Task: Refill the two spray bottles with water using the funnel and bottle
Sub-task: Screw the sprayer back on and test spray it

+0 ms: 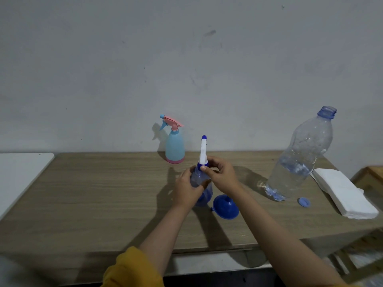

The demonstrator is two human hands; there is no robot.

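Observation:
A clear blue spray bottle [204,189] stands mid-table with its white and blue spray head [203,150] on top. My left hand [187,190] grips the bottle's body. My right hand [220,177] pinches the blue collar at the bottle's neck. A blue funnel [226,207] lies on the table just right of the bottle, under my right wrist. A light blue spray bottle with a pink trigger [174,145] stands upright by the wall. At the right stands a large clear water bottle [300,158], uncapped and roughly half full, and its blue cap [304,202] lies beside it.
A stack of white napkins [344,193] lies at the table's right end. The wooden table [103,193] runs against a grey wall. A white surface [18,172] adjoins it on the left, and a wooden frame [371,175] shows at far right.

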